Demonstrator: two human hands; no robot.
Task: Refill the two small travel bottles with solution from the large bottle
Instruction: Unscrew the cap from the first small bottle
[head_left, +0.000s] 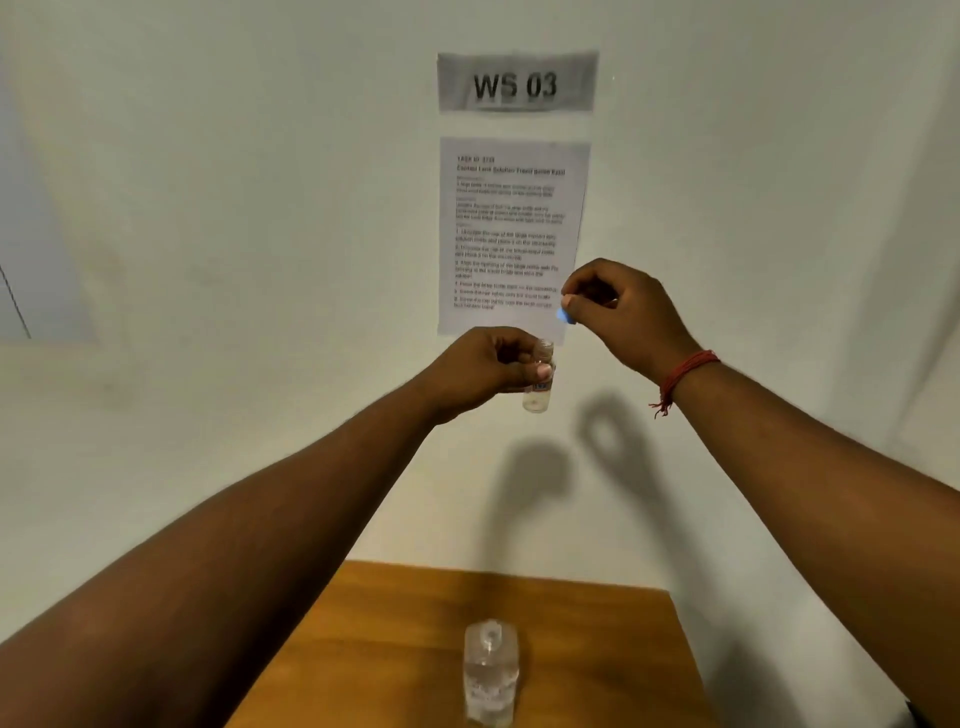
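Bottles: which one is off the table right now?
The small travel bottle, gripped in the left hand with its cap off. The large bottle stands on the table.

Even, dimmish indoor light falling from above-front; hands throwing soft shadows (540, 483) onto wall (208, 208); printed sheet (511, 234) text blurring; wide-angle bending frame edges.

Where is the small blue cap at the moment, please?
In the head view, the right hand pinches the blue cap just above and right of the small bottle.
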